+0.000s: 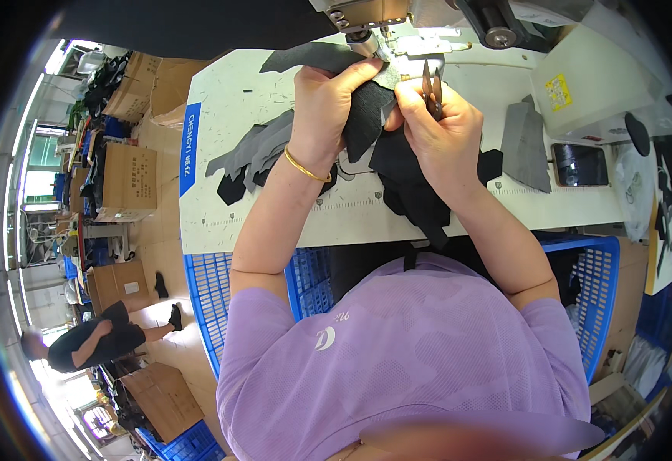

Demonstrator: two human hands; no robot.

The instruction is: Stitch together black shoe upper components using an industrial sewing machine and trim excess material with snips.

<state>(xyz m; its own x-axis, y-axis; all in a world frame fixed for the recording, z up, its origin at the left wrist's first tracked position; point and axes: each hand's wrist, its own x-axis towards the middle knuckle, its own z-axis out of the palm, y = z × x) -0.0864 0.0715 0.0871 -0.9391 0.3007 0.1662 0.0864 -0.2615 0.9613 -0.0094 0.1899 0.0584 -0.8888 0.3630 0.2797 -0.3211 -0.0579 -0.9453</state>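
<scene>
Right under the head of a sewing machine [367, 14], my left hand [327, 104] pinches a dark grey fabric piece [368, 115] between thumb and fingers. A gold bangle circles that wrist. My right hand [442, 123] is closed with small dark thread snips [433, 86] in its palm, blades pointing up. Its thumb and forefinger meet at the right edge of the same fabric. Below the hands, black fabric pieces [407, 184] lie heaped and hang over the table's front edge. Grey cut pieces [255, 150] fan out in a stack left of my left forearm.
On the white table [209, 219], a grey fabric strip [526, 146] and a phone [579, 165] lie to the right. Blue plastic crates [597, 300] stand below the table on both sides. Cardboard boxes [129, 180] and another person [94, 338] are at the left.
</scene>
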